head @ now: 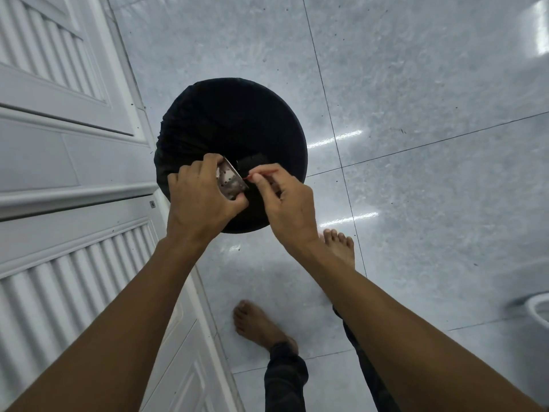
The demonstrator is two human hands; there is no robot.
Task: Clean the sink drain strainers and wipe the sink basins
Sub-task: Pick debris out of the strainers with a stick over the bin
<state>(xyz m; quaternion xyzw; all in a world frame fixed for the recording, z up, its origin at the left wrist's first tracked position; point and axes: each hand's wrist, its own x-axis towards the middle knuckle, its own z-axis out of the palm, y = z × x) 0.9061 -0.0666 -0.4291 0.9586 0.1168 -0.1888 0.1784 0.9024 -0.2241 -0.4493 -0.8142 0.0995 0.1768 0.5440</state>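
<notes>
My left hand grips a metal sink drain strainer, a perforated steel cup tilted on its side, over the open mouth of a round bin lined with a black bag. My right hand pinches a thin red pick; its tip touches the strainer's rim on the right. Both hands hover above the near part of the bin. No sink is in view.
White louvred cabinet doors run along the left. Grey glossy floor tiles spread to the right, speckled with dark bits. My bare feet stand just behind the bin. A white rounded object shows at the right edge.
</notes>
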